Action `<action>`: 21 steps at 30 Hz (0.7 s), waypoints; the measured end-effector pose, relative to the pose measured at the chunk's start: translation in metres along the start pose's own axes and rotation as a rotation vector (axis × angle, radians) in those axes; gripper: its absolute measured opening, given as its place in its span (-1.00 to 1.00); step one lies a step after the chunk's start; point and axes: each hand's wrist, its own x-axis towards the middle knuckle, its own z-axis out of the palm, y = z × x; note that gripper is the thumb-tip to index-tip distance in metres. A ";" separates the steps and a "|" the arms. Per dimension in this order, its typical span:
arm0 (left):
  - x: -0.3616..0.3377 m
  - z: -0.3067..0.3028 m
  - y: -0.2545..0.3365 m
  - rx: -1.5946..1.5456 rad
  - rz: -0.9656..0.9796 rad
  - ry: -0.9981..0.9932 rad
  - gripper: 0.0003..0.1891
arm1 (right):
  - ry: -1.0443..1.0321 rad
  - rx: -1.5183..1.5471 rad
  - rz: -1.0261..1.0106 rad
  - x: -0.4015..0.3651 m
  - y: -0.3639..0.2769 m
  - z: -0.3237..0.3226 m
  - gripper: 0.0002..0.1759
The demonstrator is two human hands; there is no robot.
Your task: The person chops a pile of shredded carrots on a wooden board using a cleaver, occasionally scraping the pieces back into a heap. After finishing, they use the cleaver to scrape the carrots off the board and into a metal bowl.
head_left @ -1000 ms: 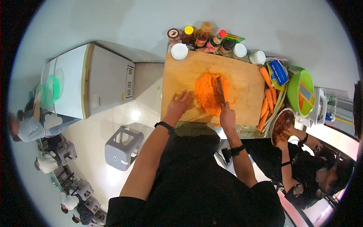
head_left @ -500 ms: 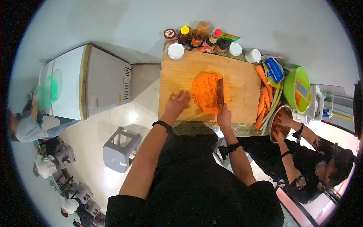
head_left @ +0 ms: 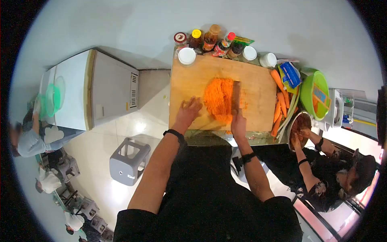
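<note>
A heap of finely chopped orange carrot (head_left: 218, 99) lies at the middle of a wooden cutting board (head_left: 258, 76). My right hand (head_left: 238, 123) is wrapped round the handle of a cleaver (head_left: 236, 96), whose blade stands at the right side of the heap, with small bits scattered beyond it. Left of the heap, my left hand (head_left: 188, 112) rests on the board with its fingers spread and nothing in it.
Jars and bottles (head_left: 211, 38) line the board's far edge. Whole carrots (head_left: 281, 103), green stalks (head_left: 288, 117) and a green basin (head_left: 312, 90) are at the right. A co-worker's hands are in a metal bowl (head_left: 300, 121). A grey stool (head_left: 129, 161) stands left; other people sit far left.
The cleaver's blade has tilted, showing more of its flat side. My left hand has hardly moved. The co-worker's hands have shifted slightly in the bowl.
</note>
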 end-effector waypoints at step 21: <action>0.002 0.003 0.000 -0.054 -0.019 0.020 -0.40 | -0.082 -0.218 -0.059 -0.011 -0.002 0.014 -0.66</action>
